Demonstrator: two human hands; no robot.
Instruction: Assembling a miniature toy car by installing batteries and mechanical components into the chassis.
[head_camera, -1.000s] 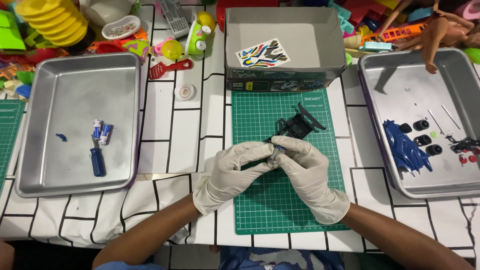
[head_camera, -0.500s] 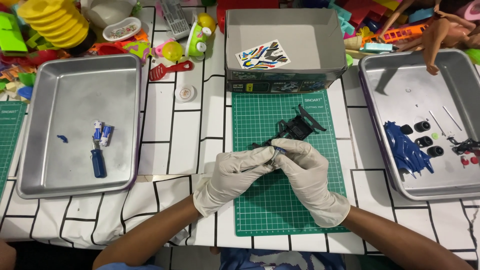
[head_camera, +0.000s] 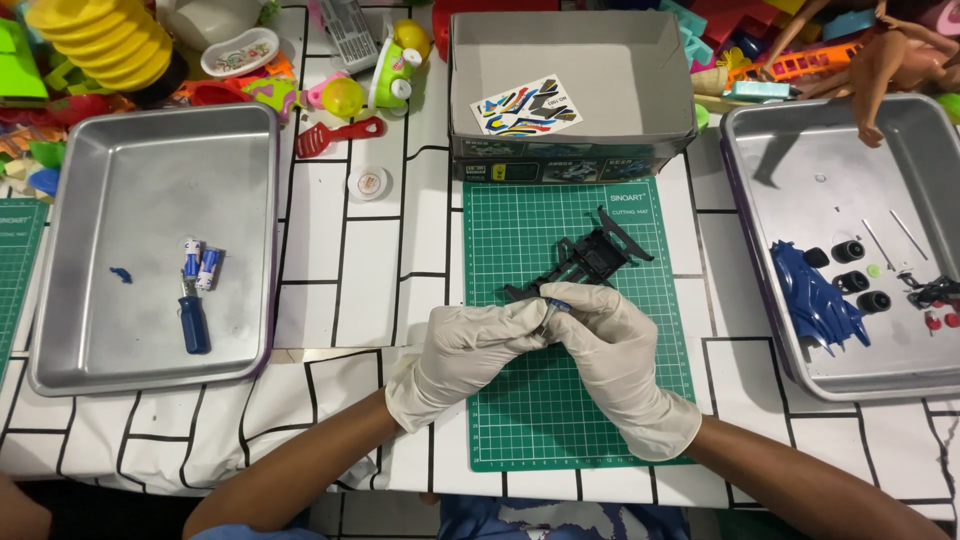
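Both your gloved hands, left hand (head_camera: 468, 352) and right hand (head_camera: 612, 345), pinch a small blue-tipped part (head_camera: 556, 305) beside the black toy-car chassis (head_camera: 580, 265): mid-assembly, where seating it next calls for careful alignment.

Chassis (head_camera: 585, 262) on mat (head_camera: 520, 400) — box (head_camera: 570, 95) behind, trays (head_camera: 60, 340) flanking, seemingly.

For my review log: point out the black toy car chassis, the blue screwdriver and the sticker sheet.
black toy car chassis (head_camera: 585, 262), head view, on its middle frame.
blue screwdriver (head_camera: 193, 325), head view, on its handle.
sticker sheet (head_camera: 527, 105), head view, on its printed centre.
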